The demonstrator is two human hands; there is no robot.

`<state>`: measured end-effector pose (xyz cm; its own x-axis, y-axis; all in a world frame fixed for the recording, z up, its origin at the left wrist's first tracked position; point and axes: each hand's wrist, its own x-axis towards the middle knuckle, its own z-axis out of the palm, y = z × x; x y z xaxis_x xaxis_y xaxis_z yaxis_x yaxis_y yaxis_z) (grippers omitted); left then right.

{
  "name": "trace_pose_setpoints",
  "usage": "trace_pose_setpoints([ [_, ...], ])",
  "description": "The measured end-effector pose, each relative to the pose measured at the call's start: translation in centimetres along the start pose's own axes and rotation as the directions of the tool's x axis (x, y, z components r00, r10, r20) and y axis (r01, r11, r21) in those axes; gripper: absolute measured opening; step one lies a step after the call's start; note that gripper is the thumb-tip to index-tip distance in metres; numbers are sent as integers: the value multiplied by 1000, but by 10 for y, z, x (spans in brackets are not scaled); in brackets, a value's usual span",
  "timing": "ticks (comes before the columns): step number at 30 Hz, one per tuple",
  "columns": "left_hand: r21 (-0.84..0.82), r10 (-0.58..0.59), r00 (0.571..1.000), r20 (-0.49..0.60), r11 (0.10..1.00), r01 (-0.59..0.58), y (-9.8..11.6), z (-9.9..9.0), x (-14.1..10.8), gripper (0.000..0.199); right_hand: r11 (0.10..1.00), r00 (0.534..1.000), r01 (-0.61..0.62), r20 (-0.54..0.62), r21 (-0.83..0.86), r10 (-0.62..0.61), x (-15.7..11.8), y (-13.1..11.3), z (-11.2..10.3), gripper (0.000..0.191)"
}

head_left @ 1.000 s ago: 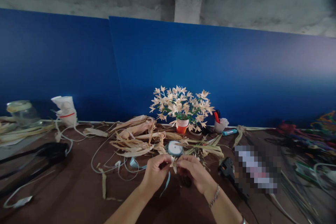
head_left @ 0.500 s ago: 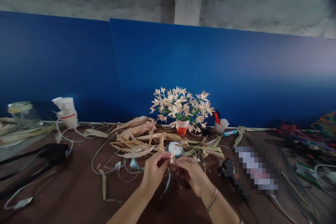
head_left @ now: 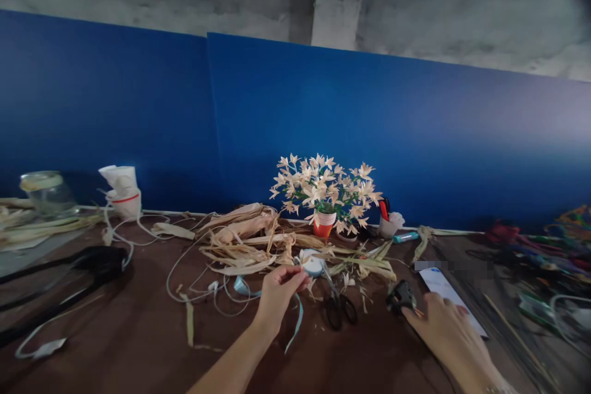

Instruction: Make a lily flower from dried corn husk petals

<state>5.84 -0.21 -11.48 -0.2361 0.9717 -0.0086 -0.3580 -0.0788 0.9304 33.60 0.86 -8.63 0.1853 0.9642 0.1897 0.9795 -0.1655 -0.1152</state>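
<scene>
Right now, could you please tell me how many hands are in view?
2: the left hand, pinching what looks like a small pale flower before the tape roll, and the right hand, beside the glue gun and phone. No others show.

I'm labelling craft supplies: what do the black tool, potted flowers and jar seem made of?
Black tool: probably hard plastic, slightly shiny, from its small highlights.
Potted flowers: likely dried husk, matte; petals look pale and papery.
Jar: glass or clear plastic, smooth; the background shows through.
</scene>
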Motion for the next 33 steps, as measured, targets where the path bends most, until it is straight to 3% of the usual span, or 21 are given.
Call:
trace_pose_setpoints([
  [4,-19,-16,1000,2,1000,16,-2,0,0,21,1000,990,-18,143,-17,21,-11,1,23,25],
  [7,-16,-37,999,-15,999,37,-4,-1,0,22,1000,987,-28,159,-12,30,-10,-3,30,18],
  [11,-40,-29,1000,-5,999,29,-6,-2,1,22,1000,1000,19,20,16,-19,-6,-6,21,17],
  [14,-53,-34,999,0,998,34,-7,-3,2,24,978,987,125,-122,167,-106,-6,-20,10,25],
  [16,-65,-45,999,-2,997,45,-8,-3,3,25,872,939,337,-194,356,-284,-9,-37,3,21],
  [18,-60,-55,998,5,997,55,-9,-4,3,26,677,837,543,-259,497,-482,-14,-58,0,14],
  [21,-29,-60,998,28,998,61,-11,-5,4,26,500,730,647,-280,576,-624,-22,-86,0,9],
  [27,-31,-18,1000,21,999,18,-16,-6,9,26,413,642,717,-301,562,-705,-28,-111,10,16],
  [33,-55,-38,999,-5,998,38,-14,-3,9,26,404,650,712,-324,574,-687,-27,-114,25,27],
])
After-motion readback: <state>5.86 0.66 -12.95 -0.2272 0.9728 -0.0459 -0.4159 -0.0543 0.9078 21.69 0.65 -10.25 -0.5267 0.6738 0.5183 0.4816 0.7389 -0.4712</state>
